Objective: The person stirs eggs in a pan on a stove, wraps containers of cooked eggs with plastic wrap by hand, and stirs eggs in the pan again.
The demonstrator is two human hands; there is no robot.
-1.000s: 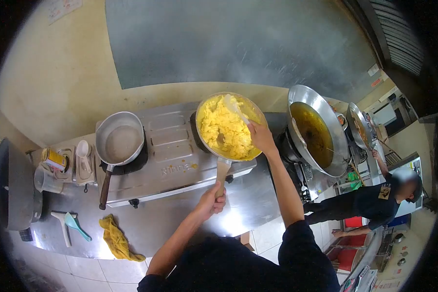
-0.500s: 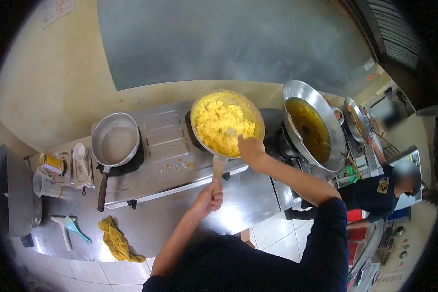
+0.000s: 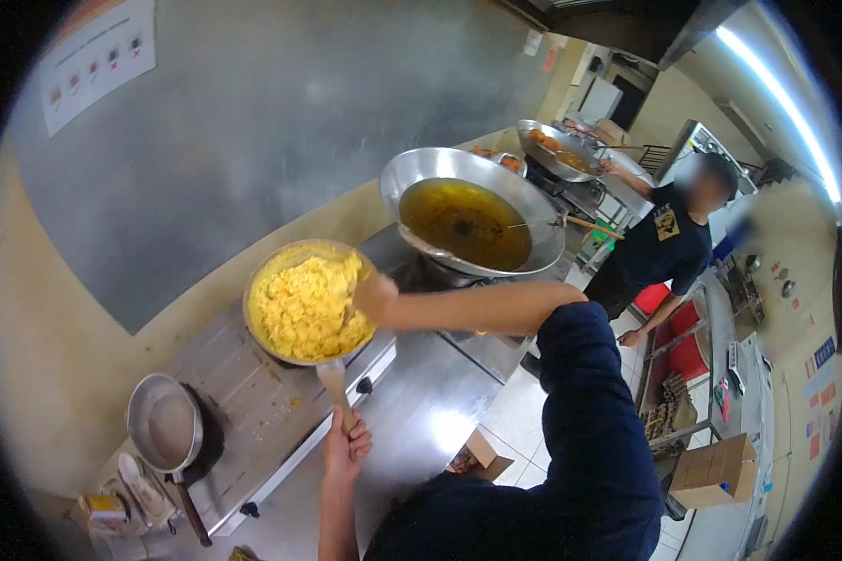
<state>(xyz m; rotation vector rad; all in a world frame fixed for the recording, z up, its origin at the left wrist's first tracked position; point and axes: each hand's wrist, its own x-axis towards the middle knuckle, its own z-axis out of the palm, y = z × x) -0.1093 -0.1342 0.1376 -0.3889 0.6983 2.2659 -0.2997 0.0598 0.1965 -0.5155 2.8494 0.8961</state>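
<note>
A round pan (image 3: 257, 329) full of yellow scrambled egg (image 3: 307, 304) sits on the stove. My left hand (image 3: 347, 449) is closed round the pan's pale handle (image 3: 335, 381), below the pan. At the pan's right rim is my right hand (image 3: 376, 299), blurred, its fingers bent over the egg. A spatula showed in that hand a second earlier; now the hand and blur mostly hide it.
Right of the pan stands a large wok (image 3: 412, 168) of dark yellow oil. A saucepan (image 3: 166, 425) is at the lower left. Farther right, another person (image 3: 669, 234) reaches to a second wok (image 3: 571, 170). An open cardboard box (image 3: 716, 472) lies lower right.
The view has swung to the right, so the pan and stove appear farther left. My right hand has moved along the pan's right side. The left hand keeps its hold on the handle.
</note>
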